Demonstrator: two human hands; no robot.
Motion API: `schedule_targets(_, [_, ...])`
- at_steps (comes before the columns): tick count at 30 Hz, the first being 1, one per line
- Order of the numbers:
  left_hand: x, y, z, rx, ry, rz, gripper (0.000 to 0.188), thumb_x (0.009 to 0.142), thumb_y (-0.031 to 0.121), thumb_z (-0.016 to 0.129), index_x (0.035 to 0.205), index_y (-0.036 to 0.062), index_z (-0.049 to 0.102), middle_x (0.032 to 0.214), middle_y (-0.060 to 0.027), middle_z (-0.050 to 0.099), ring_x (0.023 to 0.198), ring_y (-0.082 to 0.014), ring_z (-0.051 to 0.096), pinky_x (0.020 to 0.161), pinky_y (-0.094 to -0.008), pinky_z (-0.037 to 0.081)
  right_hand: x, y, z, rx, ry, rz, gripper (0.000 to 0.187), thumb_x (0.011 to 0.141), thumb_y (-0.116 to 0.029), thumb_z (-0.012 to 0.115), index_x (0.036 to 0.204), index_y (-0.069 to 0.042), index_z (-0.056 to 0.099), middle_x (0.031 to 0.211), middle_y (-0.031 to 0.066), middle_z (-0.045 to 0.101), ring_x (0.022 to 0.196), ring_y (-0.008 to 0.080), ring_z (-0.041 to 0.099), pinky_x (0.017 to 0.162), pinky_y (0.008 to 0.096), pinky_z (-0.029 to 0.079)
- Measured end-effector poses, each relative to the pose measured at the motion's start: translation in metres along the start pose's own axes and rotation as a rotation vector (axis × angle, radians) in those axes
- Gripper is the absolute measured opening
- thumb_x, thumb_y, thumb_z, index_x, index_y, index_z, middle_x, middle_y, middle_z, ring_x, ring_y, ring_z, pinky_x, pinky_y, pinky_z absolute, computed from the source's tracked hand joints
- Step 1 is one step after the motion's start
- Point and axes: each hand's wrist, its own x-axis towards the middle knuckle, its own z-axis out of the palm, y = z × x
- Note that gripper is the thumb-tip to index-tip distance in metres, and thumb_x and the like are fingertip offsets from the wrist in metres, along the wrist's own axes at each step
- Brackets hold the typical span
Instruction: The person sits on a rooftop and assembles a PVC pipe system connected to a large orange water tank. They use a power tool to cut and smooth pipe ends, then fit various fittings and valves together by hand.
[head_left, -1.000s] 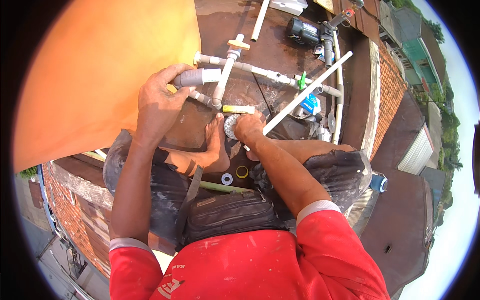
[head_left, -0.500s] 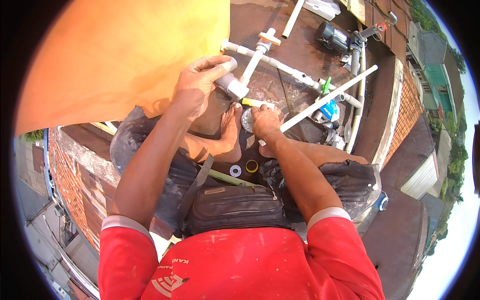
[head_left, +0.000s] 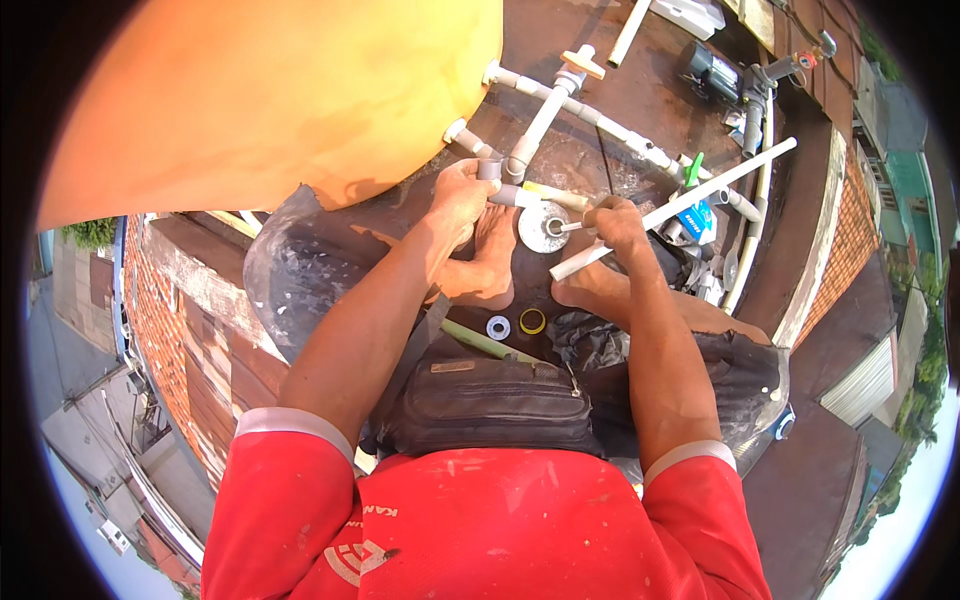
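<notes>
My left hand (head_left: 462,195) is closed around a grey pipe fitting (head_left: 489,170), near the pipe joints beside my foot. A short pipe piece (head_left: 514,196) with a whitish end sticks out to the right of that hand. My right hand (head_left: 618,222) pinches a small pale stick (head_left: 574,227), perhaps a brush, whose far end meets the middle of a round, whitish, stained can top (head_left: 541,229) between my feet. Behind that can top lies a yellowish tube (head_left: 556,196). A long white pipe (head_left: 690,205) slants past my right hand.
An orange tank (head_left: 270,110) fills the left, with pipework (head_left: 600,122) running from it to the right. A motor pump (head_left: 712,72) stands at the far right. A blue packet (head_left: 692,222) lies by the pipes. Two tape rolls, white (head_left: 497,327) and yellow (head_left: 532,321), lie before my bag (head_left: 490,405).
My left hand has lowered the grey fitting toward the pipes and my foot. My right hand has shifted off the can top and now holds the stick at its middle. The view has moved too.
</notes>
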Motion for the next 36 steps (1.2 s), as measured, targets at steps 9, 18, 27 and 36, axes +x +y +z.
schedule_targets(9, [-0.012,0.028,0.021,0.111,-0.021,0.168,0.033,0.1,0.002,0.074,0.132,-0.0053,0.068,0.117,-0.0133,0.078,0.102,-0.0185,0.076,0.083,-0.0335,0.061,0.0,-0.023,-0.063,0.683,-0.112,0.011,0.022,0.092,-0.023,0.071,0.098,-0.003,0.079,0.08,0.0034,0.07,0.064,0.0145,0.057,0.056,0.0315,0.045])
schedule_targets(18, [-0.021,0.053,0.025,0.096,-0.037,0.343,0.03,0.098,0.01,0.081,0.12,-0.0082,0.073,0.101,-0.0102,0.078,0.087,-0.013,0.072,0.073,-0.03,0.057,-0.055,-0.106,-0.075,0.34,0.152,-0.314,0.022,0.092,-0.02,0.073,0.102,-0.001,0.078,0.086,0.0043,0.07,0.072,0.0133,0.059,0.064,0.0287,0.048])
schedule_targets(27, [-0.025,0.062,0.023,0.258,-0.098,0.452,0.037,0.1,-0.002,0.073,0.136,-0.0103,0.067,0.122,-0.0128,0.075,0.109,-0.0158,0.071,0.097,-0.0317,0.058,-0.067,-0.118,-0.073,0.269,0.232,-0.354,0.029,0.091,-0.019,0.075,0.108,0.004,0.078,0.085,0.0075,0.071,0.073,0.0147,0.061,0.06,0.0318,0.049])
schedule_targets(36, [-0.026,0.067,0.02,0.231,-0.127,0.517,0.044,0.101,-0.007,0.066,0.145,-0.0092,0.061,0.132,-0.0139,0.072,0.118,-0.0167,0.07,0.106,-0.0328,0.056,-0.067,-0.121,-0.068,0.35,0.192,-0.399,0.026,0.088,-0.018,0.076,0.102,0.003,0.078,0.085,0.0069,0.07,0.067,0.0126,0.057,0.057,0.0297,0.048])
